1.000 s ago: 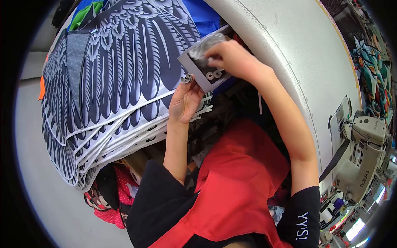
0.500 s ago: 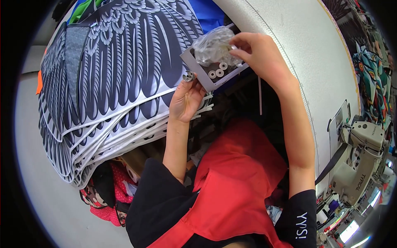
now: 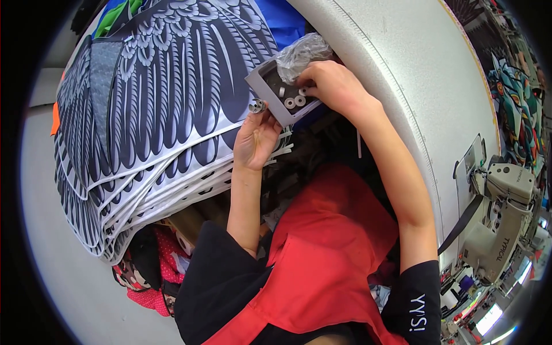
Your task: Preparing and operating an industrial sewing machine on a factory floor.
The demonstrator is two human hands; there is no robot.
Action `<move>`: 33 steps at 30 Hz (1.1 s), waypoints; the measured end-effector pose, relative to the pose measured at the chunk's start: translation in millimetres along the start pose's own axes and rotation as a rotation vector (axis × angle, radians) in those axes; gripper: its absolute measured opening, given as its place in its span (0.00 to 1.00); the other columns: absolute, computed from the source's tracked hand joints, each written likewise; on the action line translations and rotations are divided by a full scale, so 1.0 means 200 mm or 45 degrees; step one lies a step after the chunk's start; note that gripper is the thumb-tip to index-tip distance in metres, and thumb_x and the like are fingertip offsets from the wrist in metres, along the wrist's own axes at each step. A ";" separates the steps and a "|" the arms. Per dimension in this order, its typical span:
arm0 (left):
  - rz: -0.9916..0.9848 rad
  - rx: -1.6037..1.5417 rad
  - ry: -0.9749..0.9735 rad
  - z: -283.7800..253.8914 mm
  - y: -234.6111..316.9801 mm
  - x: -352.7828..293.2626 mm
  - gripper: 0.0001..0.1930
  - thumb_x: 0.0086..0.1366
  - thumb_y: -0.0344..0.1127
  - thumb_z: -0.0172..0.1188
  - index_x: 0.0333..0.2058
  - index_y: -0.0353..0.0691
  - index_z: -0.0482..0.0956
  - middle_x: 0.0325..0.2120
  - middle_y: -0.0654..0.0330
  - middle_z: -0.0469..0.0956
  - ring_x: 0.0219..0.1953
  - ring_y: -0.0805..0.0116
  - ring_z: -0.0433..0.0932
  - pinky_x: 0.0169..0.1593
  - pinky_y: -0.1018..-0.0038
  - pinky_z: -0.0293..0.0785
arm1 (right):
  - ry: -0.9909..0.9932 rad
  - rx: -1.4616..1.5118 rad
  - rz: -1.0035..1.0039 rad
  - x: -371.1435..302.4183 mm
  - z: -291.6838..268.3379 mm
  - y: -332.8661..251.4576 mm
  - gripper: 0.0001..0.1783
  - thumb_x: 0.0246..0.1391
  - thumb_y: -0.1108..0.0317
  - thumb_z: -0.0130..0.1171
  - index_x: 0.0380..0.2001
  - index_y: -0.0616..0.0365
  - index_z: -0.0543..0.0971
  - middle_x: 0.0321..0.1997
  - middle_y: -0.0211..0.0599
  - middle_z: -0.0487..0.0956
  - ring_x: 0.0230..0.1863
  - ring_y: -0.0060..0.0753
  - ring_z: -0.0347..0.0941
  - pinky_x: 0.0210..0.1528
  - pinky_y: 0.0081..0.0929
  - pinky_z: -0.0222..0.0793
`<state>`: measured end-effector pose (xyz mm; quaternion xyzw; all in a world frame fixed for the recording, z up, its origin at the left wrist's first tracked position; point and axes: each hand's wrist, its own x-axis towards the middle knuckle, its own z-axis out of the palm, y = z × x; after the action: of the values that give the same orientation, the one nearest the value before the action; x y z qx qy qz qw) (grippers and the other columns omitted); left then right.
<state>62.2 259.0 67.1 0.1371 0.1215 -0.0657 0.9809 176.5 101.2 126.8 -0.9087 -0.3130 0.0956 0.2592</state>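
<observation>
My left hand (image 3: 255, 141) holds a small round metal bobbin case (image 3: 256, 106) upright between thumb and fingers. The hand is beside the near left corner of an open grey box (image 3: 269, 102), its fingers against the wall. Inside lie several small pale bobbins (image 3: 290, 103). My right hand (image 3: 336, 86) reaches into the box from the right. Its thumb and forefinger are pinched around one bobbin (image 3: 303, 91), partly covered by the fingertips. A crumpled clear plastic bag (image 3: 303, 53) bulges out of the far end of the box, beyond my right fingers.
A stack of feather-printed grey and white fabric pieces (image 3: 167, 115) lies to the left. At right runs a pale table (image 3: 397, 75) with a ruler strip along its edge. A sewing machine (image 3: 500, 230) stands at the far right. Patterned cloth (image 3: 155, 264) lies lower left.
My right hand has moved from the plastic bag down and left to the bobbins, and the bag sits farther back. The box and my left hand have shifted slightly left.
</observation>
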 end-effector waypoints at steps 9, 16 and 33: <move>-0.005 -0.017 0.007 -0.01 -0.01 0.01 0.14 0.61 0.34 0.50 0.44 0.35 0.68 0.46 0.57 0.67 0.50 0.65 0.64 0.57 0.68 0.57 | -0.158 -0.002 0.056 -0.01 -0.08 -0.02 0.15 0.33 0.77 0.59 0.31 0.59 0.76 0.27 0.39 0.76 0.33 0.41 0.72 0.35 0.31 0.67; 0.000 -0.030 0.001 -0.01 -0.01 0.01 0.14 0.60 0.35 0.51 0.42 0.35 0.69 0.45 0.57 0.68 0.50 0.65 0.64 0.57 0.68 0.57 | 0.181 -0.011 -0.084 -0.14 -0.23 -0.05 0.16 0.35 0.78 0.56 0.34 0.57 0.74 0.30 0.39 0.76 0.34 0.41 0.72 0.35 0.32 0.67; 0.026 0.033 0.002 -0.01 -0.01 0.00 0.14 0.59 0.32 0.51 0.44 0.35 0.68 0.43 0.59 0.69 0.49 0.65 0.65 0.57 0.68 0.58 | 0.203 0.202 0.115 -0.27 -0.38 -0.03 0.13 0.44 0.76 0.55 0.37 0.57 0.75 0.30 0.33 0.76 0.32 0.30 0.73 0.36 0.23 0.69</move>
<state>62.1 257.9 64.4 0.1511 0.1202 -0.0572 0.9795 157.5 39.8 195.5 -0.9033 -0.2415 0.0591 0.3495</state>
